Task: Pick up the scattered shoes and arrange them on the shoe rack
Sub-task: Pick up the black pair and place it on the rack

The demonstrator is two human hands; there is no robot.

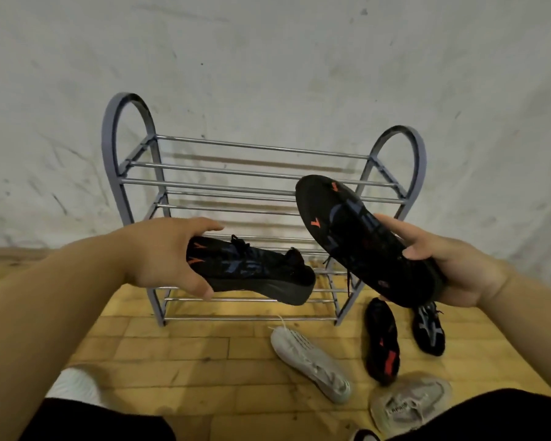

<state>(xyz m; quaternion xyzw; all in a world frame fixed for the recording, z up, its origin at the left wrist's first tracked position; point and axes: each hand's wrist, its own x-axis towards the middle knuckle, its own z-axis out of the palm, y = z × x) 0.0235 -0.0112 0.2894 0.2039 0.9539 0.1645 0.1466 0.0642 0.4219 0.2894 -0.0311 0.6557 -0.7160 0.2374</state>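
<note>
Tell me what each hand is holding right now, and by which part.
The left hand grips one black sneaker around its toe end. The right hand grips a matching black sneaker around its heel end.

glossy metal rack (261, 148), seemingly knit shoes (252, 268)

We see a wood-plank floor (204, 377) w/ a metal shoe rack (236, 186), bars bare. Lying on floor: white sneaker (309, 364), grey sneaker (407, 405), black-red sneaker (382, 342), black-grey sneaker (428, 329).
</note>
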